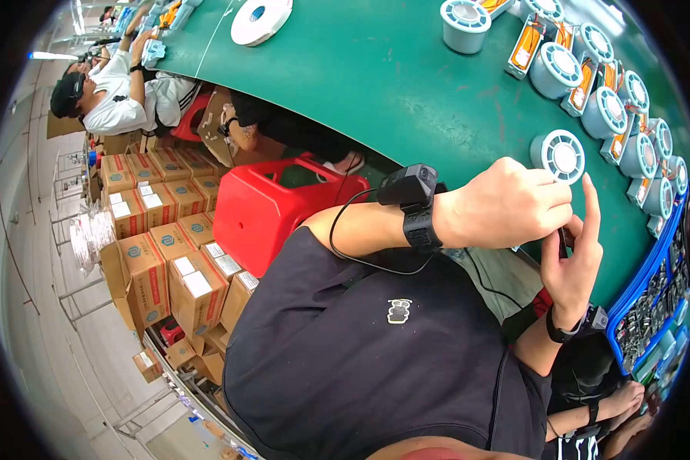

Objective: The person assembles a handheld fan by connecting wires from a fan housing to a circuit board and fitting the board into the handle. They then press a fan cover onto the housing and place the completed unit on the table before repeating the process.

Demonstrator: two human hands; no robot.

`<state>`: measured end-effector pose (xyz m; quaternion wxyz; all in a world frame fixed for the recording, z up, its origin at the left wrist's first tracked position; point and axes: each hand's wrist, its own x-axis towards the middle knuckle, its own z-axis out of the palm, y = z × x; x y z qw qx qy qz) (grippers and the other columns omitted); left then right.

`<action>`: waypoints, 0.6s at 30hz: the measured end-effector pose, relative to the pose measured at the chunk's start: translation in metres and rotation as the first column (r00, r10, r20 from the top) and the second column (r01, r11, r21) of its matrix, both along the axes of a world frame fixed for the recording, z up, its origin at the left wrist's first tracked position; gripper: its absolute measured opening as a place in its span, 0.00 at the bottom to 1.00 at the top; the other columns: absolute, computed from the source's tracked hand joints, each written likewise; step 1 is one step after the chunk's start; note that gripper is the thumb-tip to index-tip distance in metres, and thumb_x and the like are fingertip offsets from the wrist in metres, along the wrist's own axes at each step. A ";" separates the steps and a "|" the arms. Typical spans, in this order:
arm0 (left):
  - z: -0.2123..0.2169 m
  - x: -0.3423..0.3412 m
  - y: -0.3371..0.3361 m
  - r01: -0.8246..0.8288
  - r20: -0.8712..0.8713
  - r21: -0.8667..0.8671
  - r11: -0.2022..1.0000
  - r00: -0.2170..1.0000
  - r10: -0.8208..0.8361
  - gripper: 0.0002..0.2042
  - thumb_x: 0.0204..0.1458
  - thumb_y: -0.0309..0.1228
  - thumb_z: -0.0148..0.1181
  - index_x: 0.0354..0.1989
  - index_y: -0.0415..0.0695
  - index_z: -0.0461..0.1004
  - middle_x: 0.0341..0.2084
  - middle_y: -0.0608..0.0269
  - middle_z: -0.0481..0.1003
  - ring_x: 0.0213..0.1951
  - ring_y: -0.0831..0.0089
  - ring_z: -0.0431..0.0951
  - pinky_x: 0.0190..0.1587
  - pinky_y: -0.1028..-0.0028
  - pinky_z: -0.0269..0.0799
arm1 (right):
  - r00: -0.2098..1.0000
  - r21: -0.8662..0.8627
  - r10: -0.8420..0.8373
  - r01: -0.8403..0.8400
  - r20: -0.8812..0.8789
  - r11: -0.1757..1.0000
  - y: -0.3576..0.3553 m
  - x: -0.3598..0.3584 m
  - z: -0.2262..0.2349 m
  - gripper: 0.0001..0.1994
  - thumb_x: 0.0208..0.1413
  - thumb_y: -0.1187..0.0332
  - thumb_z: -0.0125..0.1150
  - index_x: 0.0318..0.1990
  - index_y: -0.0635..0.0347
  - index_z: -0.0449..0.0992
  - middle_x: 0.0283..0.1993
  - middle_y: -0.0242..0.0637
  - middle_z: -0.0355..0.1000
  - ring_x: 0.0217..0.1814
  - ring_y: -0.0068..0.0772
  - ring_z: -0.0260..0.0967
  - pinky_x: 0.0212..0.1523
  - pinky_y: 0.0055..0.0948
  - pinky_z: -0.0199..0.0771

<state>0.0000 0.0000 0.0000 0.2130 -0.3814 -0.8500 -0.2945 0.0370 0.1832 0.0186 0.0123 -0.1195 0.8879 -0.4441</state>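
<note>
My left hand (506,203) is curled into a fist at the edge of the green conveyor belt (376,84), with a black camera band on its wrist. Its knuckles sit just below a round light-blue fan-like part (557,156) that lies on the belt. My right hand (575,261) rises beside it with the index finger stretched up, and it pinches a small dark part (563,239) against the left fingers. What the left fist encloses is hidden.
A row of light-blue round parts (606,111) and orange pieces (527,47) curves along the belt's far side. A white reel (261,19) lies farther up. Blue trays (652,307), a red stool (272,211), stacked cartons (169,253), a seated worker (115,92) and another person's hands (629,402) surround me.
</note>
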 end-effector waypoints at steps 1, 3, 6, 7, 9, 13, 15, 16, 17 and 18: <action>-0.001 -0.001 -0.001 0.006 -0.017 0.015 1.000 1.000 -0.006 0.04 0.47 0.30 0.63 0.32 0.49 0.78 0.29 0.70 0.73 0.30 0.75 0.78 0.24 0.75 0.74 | 0.999 -0.002 0.004 -0.004 -0.032 1.000 -0.002 0.000 0.000 0.41 0.53 0.83 0.56 0.77 0.61 0.51 0.26 0.34 0.74 0.26 0.20 0.67 0.30 0.20 0.65; -0.002 -0.001 -0.002 0.022 -0.051 0.045 0.999 0.999 -0.020 0.03 0.48 0.30 0.63 0.31 0.48 0.77 0.28 0.71 0.73 0.30 0.76 0.78 0.24 0.75 0.73 | 0.995 -0.005 0.008 -0.009 -0.095 1.000 -0.005 0.000 -0.001 0.41 0.51 0.84 0.55 0.76 0.62 0.52 0.24 0.32 0.71 0.22 0.20 0.65 0.27 0.21 0.65; -0.001 0.000 -0.008 0.031 -0.056 0.010 0.999 0.998 -0.031 0.03 0.47 0.30 0.63 0.30 0.48 0.77 0.28 0.71 0.73 0.29 0.77 0.77 0.23 0.75 0.72 | 0.997 -0.032 -0.005 0.003 -0.078 0.999 -0.009 0.003 -0.001 0.41 0.51 0.84 0.55 0.76 0.63 0.52 0.23 0.32 0.71 0.22 0.20 0.65 0.27 0.21 0.65; -0.001 0.000 -0.008 0.035 -0.060 -0.005 0.999 0.998 -0.035 0.03 0.47 0.30 0.63 0.30 0.48 0.77 0.28 0.71 0.72 0.28 0.77 0.77 0.23 0.76 0.72 | 0.998 -0.042 -0.011 0.008 -0.069 0.999 -0.009 0.003 -0.001 0.41 0.51 0.84 0.55 0.76 0.64 0.53 0.23 0.32 0.71 0.22 0.20 0.65 0.27 0.21 0.65; -0.003 -0.002 -0.006 0.036 -0.066 0.020 0.999 0.997 -0.035 0.03 0.47 0.30 0.64 0.30 0.48 0.77 0.28 0.72 0.72 0.29 0.77 0.77 0.23 0.75 0.72 | 0.995 -0.045 -0.020 0.016 -0.098 0.999 -0.009 0.003 -0.005 0.41 0.51 0.84 0.55 0.76 0.64 0.52 0.24 0.32 0.71 0.23 0.20 0.65 0.27 0.21 0.65; 0.000 -0.007 -0.010 0.068 -0.064 0.022 0.997 0.996 -0.067 0.03 0.47 0.31 0.64 0.29 0.48 0.77 0.30 0.72 0.73 0.33 0.75 0.77 0.28 0.74 0.73 | 0.994 -0.101 -0.065 0.056 -0.091 0.993 -0.008 0.004 -0.009 0.37 0.53 0.83 0.56 0.73 0.65 0.55 0.27 0.33 0.70 0.25 0.19 0.64 0.29 0.20 0.64; 0.007 -0.010 -0.016 0.114 -0.030 -0.073 0.991 0.993 -0.117 0.04 0.47 0.31 0.64 0.30 0.49 0.78 0.33 0.72 0.75 0.42 0.72 0.78 0.38 0.71 0.76 | 0.994 -0.201 -0.098 0.104 0.039 0.974 -0.007 0.006 -0.008 0.31 0.55 0.82 0.59 0.68 0.67 0.63 0.30 0.33 0.69 0.28 0.17 0.61 0.31 0.20 0.61; 0.006 -0.013 -0.015 0.112 -0.037 -0.070 0.991 0.993 -0.115 0.04 0.47 0.31 0.64 0.30 0.49 0.78 0.33 0.72 0.75 0.42 0.72 0.78 0.38 0.71 0.76 | 0.995 -0.199 -0.096 0.101 0.032 0.975 -0.003 0.007 -0.008 0.31 0.55 0.82 0.59 0.68 0.67 0.63 0.30 0.33 0.69 0.28 0.17 0.61 0.31 0.20 0.61; 0.004 -0.019 -0.014 0.082 -0.108 -0.060 0.995 0.990 -0.088 0.04 0.47 0.31 0.64 0.31 0.48 0.79 0.36 0.71 0.76 0.47 0.70 0.77 0.45 0.67 0.74 | 0.995 -0.152 -0.082 0.091 0.065 0.984 0.004 0.005 -0.011 0.25 0.54 0.81 0.60 0.62 0.67 0.65 0.29 0.33 0.68 0.27 0.18 0.60 0.30 0.22 0.61; 0.002 -0.024 -0.013 0.051 -0.179 -0.048 0.998 0.982 -0.059 0.05 0.46 0.32 0.65 0.31 0.48 0.80 0.39 0.70 0.76 0.52 0.67 0.75 0.51 0.63 0.72 | 0.993 -0.105 -0.068 0.078 0.096 0.991 0.012 0.004 -0.014 0.20 0.54 0.81 0.61 0.55 0.68 0.68 0.28 0.33 0.67 0.27 0.19 0.59 0.29 0.23 0.61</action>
